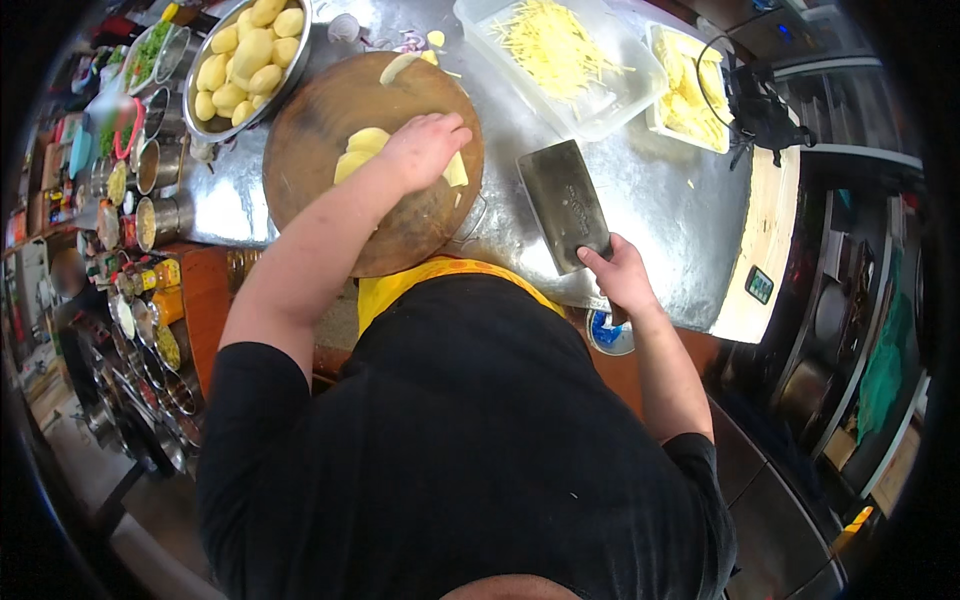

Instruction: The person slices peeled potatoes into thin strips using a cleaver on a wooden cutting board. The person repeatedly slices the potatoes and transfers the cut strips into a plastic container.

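My left hand [429, 151] reaches over the round wooden chopping board [322, 97], its fingers curled down among cut potato. Potato slices [356, 154] fan out beside the wrist, and a cut potato piece [456, 171] shows just by the fingers. Whatever lies beneath the palm is hidden. Off the board to the right, my right hand [626, 277] grips a cleaver [566, 202] by its handle, thumb against the blade. The broad dark blade is above the steel table. A thin curved potato offcut [397, 69] lies at the board's far edge.
A steel bowl [298, 82] of peeled potatoes stands left of the board. A plastic tub [626, 109] holds potato shreds; a white container [661, 124] beside it holds pale yellow pieces. Cut red onion [345, 28] lies behind the board. A phone [759, 285] rests at the table's right edge.
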Motion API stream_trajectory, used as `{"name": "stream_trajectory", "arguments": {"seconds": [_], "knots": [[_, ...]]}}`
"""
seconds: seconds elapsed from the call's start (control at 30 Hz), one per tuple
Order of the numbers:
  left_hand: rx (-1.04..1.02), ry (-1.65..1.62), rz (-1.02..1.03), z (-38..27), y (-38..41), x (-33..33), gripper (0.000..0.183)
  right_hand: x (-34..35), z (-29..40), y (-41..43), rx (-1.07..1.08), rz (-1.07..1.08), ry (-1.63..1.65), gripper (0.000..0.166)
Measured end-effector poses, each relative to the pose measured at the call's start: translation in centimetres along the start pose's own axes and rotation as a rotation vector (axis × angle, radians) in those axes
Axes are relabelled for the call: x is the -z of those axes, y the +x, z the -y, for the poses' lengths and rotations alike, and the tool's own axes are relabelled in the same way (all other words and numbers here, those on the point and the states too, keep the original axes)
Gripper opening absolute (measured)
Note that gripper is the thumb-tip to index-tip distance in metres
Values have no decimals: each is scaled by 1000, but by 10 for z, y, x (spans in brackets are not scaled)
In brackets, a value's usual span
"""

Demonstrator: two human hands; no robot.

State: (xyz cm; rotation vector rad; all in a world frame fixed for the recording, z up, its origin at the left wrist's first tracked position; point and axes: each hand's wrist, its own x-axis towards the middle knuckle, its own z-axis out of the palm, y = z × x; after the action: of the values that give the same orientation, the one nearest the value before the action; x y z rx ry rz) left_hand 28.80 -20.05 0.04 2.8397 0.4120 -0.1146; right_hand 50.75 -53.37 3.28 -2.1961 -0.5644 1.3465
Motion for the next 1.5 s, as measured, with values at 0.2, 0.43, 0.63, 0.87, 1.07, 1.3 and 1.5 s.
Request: {"name": "stream_trajectory", "arguments": {"seconds": [0.2, 0.43, 0.63, 0.87, 1.07, 1.3, 1.5], "knots": [[89, -62, 72, 20, -16, 36, 14, -23, -21, 0, 62, -100, 206, 30], [1264, -1529, -215, -9, -213, 14, 16, -57, -56, 2, 12, -155, 465, 25], [1185, -2134, -582, -20, -228, -63, 16, -57, -21, 25, 67, -54, 349, 26], [1218, -2493, -624, -19, -240, -65, 23, -65, 9, 27, 154, -26, 355, 22], [1169, -2581, -658, -24, -236, -43, 23, -80, -12, 26, 73, -36, 360, 23], [830, -847, -307, -44, -151, -9, 16, -82, -2, 27, 101, 44, 370, 25], [473, -30, -286, -36, -54, -7, 23, -72, 14, 35, 93, 41, 297, 28]]}}
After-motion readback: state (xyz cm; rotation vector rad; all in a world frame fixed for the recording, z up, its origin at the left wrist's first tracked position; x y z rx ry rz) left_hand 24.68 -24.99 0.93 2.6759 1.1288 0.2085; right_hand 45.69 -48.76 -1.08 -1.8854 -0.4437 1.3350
